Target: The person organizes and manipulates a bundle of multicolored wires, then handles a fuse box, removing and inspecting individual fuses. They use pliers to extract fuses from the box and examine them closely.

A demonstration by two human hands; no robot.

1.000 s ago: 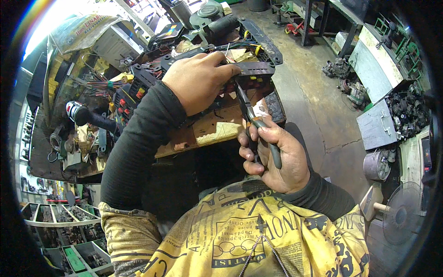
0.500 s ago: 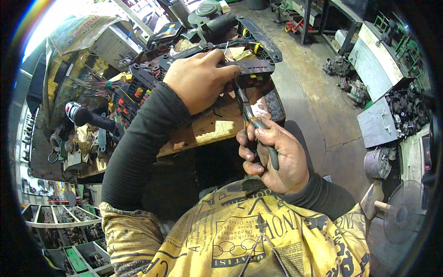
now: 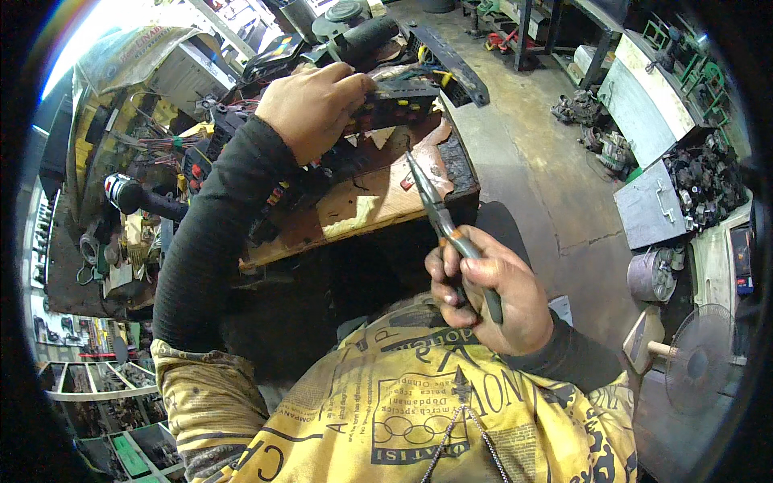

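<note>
My left hand point(image 3: 312, 113) grips the left end of a black plastic fuse box point(image 3: 403, 95) with small coloured fuses in it, at the bench's far side. Its fingertips are partly hidden behind the box. Long-nose pliers point(image 3: 436, 211) with grey and orange handles sit in my closed right hand point(image 3: 495, 294). Their tips point away from me, over the bench and apart from the box. No part can be made out between the jaws. Beside them, a small red piece point(image 3: 407, 183) rests on the wooden bench top point(image 3: 346, 211).
A black-handled tool with a silver head point(image 3: 125, 193) lies at left, among wires and loose parts. A dark cylinder point(image 3: 366, 39) and a long black slotted panel point(image 3: 451, 68) lie at the back. At right are a fan point(image 3: 696, 358) and a grey metal box point(image 3: 656, 205).
The pliers have drawn back from the fuse box toward me. My left hand has shifted left with the box, which is now turned differently. The small red piece now shows on the bench.
</note>
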